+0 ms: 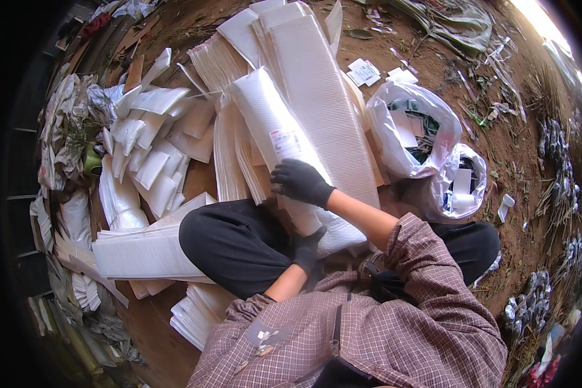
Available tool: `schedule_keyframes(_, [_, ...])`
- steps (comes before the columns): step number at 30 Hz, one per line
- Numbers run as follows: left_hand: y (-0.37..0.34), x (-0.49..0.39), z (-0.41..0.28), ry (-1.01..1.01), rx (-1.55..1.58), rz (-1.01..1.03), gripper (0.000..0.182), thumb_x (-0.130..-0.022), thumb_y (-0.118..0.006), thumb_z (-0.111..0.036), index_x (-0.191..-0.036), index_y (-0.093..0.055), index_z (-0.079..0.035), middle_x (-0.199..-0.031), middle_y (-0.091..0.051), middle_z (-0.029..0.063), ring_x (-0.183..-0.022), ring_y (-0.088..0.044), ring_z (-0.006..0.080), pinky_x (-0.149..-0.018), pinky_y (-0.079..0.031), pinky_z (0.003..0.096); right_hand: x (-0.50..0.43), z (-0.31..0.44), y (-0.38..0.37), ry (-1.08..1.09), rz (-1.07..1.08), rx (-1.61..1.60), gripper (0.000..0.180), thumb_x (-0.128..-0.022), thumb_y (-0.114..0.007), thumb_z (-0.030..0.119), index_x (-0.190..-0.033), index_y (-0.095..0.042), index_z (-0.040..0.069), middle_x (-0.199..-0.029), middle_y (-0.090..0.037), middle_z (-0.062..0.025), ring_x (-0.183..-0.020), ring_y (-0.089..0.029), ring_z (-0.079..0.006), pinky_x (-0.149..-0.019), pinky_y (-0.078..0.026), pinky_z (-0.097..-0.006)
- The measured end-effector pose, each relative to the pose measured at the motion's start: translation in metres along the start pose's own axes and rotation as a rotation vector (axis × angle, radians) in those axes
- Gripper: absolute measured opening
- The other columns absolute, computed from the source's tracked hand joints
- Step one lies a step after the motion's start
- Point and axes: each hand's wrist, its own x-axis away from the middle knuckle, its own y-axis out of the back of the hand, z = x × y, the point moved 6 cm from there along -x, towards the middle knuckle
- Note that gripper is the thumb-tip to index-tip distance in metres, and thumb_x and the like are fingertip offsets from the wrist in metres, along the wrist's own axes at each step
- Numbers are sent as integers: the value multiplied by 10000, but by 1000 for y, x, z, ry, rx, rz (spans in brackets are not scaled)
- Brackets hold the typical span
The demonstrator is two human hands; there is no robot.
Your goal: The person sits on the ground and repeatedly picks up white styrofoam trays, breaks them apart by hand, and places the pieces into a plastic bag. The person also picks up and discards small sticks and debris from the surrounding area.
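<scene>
A long white bubble-wrap packet (271, 109) with a printed label (285, 141) lies slanted across the person's lap, its far end on pads of bubble sleeves. My right hand (301, 182), in a black glove, lies across the packet just below the label, fingers bent over its left edge. Near the packet's close end is my left hand (310, 247), also in a black glove; it is blurred, and its grip is partly hidden. A large stack of flat bubble sleeves (315, 92) lies right beside the packet. Fanned stacks of thin sleeves (230, 160) stand to its left.
Filled white packets (150, 145) are heaped at left. Flat white sleeves (145, 254) lie by the left knee. Two open white plastic bags (376, 109) with small packs stand at right; loose labels (363, 72) lie beyond them on the dirt ground. Dry stalks and scraps (528, 300) litter the right.
</scene>
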Motion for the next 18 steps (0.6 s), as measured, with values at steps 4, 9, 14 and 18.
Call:
schedule_keyframes(4, [-7, -5, 0, -38, 51, 132, 489, -713, -816, -204, -1100, -604, 7, -1005, -646, 78, -846, -611, 173, -764, -498, 306, -37, -43, 3, -189, -70, 209, 539, -922, -513, 413, -1339, -486, 73, -1413, -450, -141, -1368, -335, -274, -1151, -201, -385])
schedule_keyframes(9, [2, -5, -4, -156, 260, 194, 370, -782, -737, -81, -1116, -598, -5, -996, -641, 47, -866, -608, 165, -783, -495, 295, 1, -5, 9, 28, 296, -83, 278, -914, -568, 320, -1096, -678, 142, -1210, -630, -25, -1242, -498, -211, -1136, -250, -434])
schedule_keyframes(14, [17, 36, -82, -142, 486, 337, 341, -807, -726, -93, -1112, -599, -6, -998, -640, 42, -864, -601, 138, -784, -491, 276, 29, -69, 65, -839, -262, -719, 389, -905, -628, 294, -1140, -608, -16, -1130, -639, -130, -1068, -587, -206, -947, -444, -324])
schedule_keyframes(18, [51, 59, -121, -279, 292, 276, 381, -827, -720, -100, -1156, -558, 1, -1021, -624, 36, -873, -591, 116, -778, -499, 274, -26, -20, 51, -973, 48, -1182, 370, -904, -644, 315, -1104, -624, 4, -991, -664, -69, -933, -612, -142, -858, -487, -288])
